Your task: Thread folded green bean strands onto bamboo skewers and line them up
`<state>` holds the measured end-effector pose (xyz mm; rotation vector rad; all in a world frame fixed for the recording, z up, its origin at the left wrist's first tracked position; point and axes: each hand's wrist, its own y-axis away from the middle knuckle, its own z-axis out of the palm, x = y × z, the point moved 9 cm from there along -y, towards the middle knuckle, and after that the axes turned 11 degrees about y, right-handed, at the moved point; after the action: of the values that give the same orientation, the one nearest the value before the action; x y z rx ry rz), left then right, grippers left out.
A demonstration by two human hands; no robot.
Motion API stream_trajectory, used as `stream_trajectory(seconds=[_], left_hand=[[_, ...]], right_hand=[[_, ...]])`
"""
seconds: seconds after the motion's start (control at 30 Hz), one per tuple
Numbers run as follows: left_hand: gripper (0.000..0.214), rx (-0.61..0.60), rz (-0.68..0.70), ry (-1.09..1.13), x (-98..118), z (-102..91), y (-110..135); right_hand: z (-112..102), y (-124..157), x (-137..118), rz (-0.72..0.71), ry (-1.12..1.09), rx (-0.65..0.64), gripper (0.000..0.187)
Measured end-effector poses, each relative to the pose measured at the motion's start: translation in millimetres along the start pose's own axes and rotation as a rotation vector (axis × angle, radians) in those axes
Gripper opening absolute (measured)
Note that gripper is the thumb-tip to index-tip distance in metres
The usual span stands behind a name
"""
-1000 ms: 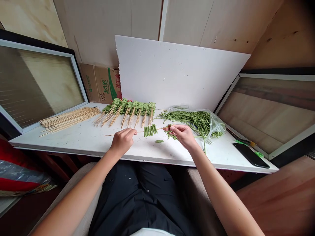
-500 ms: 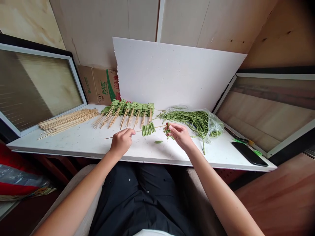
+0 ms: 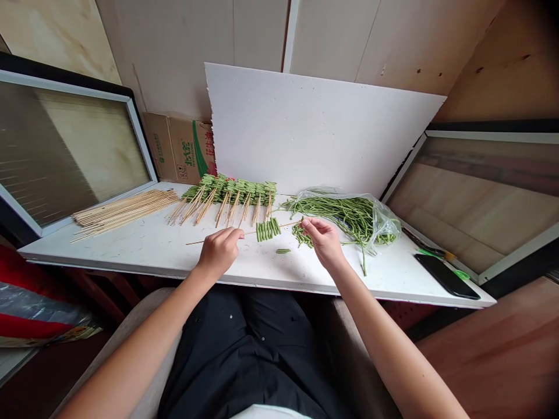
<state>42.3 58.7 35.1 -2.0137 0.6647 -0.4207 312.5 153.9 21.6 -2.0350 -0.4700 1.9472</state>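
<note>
My left hand (image 3: 219, 251) is closed around a thin bamboo skewer (image 3: 288, 224), held level above the table front. Several short green bean pieces (image 3: 268, 229) sit side by side on it, between my hands. At the skewer's right end, my right hand (image 3: 324, 240) pinches a bean piece, mostly hidden by the fingers. Behind those fingertips lies a small heap of cut bean pieces (image 3: 301, 235). One cut piece (image 3: 283, 251) lies alone nearer the front edge. Loaded bean skewers (image 3: 244, 192) are stacked farther back, their bare sticks pointing towards me.
A bundle of bare skewers (image 3: 124, 210) lies on the left of the white table (image 3: 144, 250). Long green beans (image 3: 349, 210) spill from a clear plastic bag (image 3: 382, 218) at right. A black phone (image 3: 446, 276) rests near the right edge. A cardboard box (image 3: 174, 148) stands behind.
The bean piece in my right fingers has come against the skewer's tip and shows less now. The view has shifted slightly; my left hand keeps its hold on the skewer.
</note>
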Motion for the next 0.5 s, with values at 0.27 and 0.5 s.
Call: stream_trajectory(seconds=[0.27, 0.5], left_hand=[[0.040, 0.027, 0.003, 0.041, 1, -2.7, -1], [0.040, -0.007, -0.020, 0.064, -2, 2.7, 2]], right_hand=[[8, 9, -12, -0.019, 0.042, 0.026, 0.033], [13, 13, -8, -0.017, 0.053, 0.037, 0.035]])
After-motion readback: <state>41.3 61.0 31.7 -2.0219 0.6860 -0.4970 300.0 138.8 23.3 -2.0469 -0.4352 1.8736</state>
